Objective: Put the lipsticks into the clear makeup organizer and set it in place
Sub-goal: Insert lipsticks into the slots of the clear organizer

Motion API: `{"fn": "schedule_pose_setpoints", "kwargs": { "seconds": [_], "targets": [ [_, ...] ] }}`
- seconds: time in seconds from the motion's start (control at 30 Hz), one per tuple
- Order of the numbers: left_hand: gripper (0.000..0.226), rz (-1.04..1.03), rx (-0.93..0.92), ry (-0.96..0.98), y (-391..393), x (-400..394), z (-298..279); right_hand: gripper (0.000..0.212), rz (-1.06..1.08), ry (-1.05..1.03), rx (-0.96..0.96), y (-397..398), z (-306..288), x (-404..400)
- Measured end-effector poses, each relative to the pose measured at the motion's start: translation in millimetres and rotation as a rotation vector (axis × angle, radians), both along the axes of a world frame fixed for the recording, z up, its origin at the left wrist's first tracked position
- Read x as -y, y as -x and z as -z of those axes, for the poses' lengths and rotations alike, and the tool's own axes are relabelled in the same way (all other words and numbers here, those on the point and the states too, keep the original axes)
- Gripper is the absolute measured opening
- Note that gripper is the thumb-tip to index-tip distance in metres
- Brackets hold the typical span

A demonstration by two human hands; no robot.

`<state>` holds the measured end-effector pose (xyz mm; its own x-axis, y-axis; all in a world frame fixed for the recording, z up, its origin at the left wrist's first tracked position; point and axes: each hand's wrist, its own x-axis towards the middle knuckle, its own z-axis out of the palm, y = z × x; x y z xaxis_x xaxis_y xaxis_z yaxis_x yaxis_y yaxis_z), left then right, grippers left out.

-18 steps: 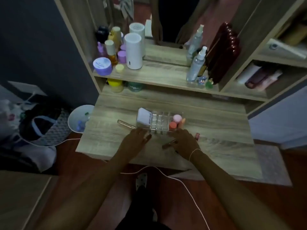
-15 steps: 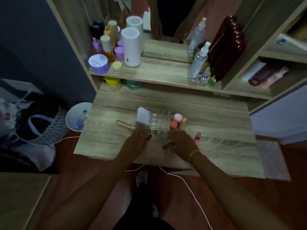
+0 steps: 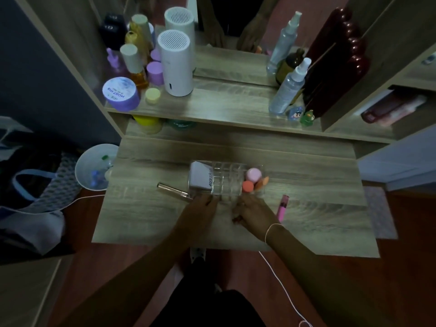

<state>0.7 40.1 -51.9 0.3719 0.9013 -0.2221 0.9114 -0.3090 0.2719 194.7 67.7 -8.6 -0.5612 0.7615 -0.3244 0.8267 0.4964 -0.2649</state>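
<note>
The clear makeup organizer (image 3: 227, 182) stands mid-table, with a white box (image 3: 200, 177) in its left end and pink and orange sponges (image 3: 250, 180) in its right end. My left hand (image 3: 200, 214) rests at its front left corner, fingertips touching the wall and fingers loosely apart. My right hand (image 3: 256, 214) is at the front right, curled over a dark red lipstick (image 3: 236, 219) that shows only at the thumb. A rose-gold tube (image 3: 173, 191) lies left of the organizer. Right of my right hand, a pink lipstick (image 3: 282, 207) lies on the table.
The shelf (image 3: 224, 107) behind carries jars, bottles, a white cylinder (image 3: 174, 64) and spray bottles (image 3: 289, 88) before a mirror. A white bin (image 3: 94, 167) and bags sit on the floor at the left. A white cord (image 3: 280, 286) trails below the table edge.
The camera has tilted, so the shelf sits higher in view. Both hands have closed in toward the organizer's front wall, and the dark lipstick is now mostly hidden under my right hand.
</note>
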Motion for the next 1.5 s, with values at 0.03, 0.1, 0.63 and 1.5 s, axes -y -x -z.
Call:
{"fn": "schedule_pose_setpoints", "kwargs": {
  "seconds": [0.03, 0.1, 0.63, 1.5],
  "targets": [
    [0.041, 0.020, -0.019, 0.033, -0.1, -1.1, 1.6, 0.024, 0.005, 0.005, -0.002, 0.2, 0.4, -0.2],
    [0.043, 0.032, -0.010, 0.084, 0.0, -3.1, -0.6, 0.023, 0.002, 0.006, 0.006, 0.8, 1.0, -1.1],
    [0.020, -0.370, 0.606, -0.118, 10.4, -27.0, -47.9, 0.035, 0.157, 0.051, -0.203, 22.1, -40.0, -42.1],
    [0.023, -0.422, 0.745, -0.320, -9.4, -102.1, -73.9, 0.016, 0.354, 0.135, -0.202, 31.8, -44.6, -112.1]
  ]
}}
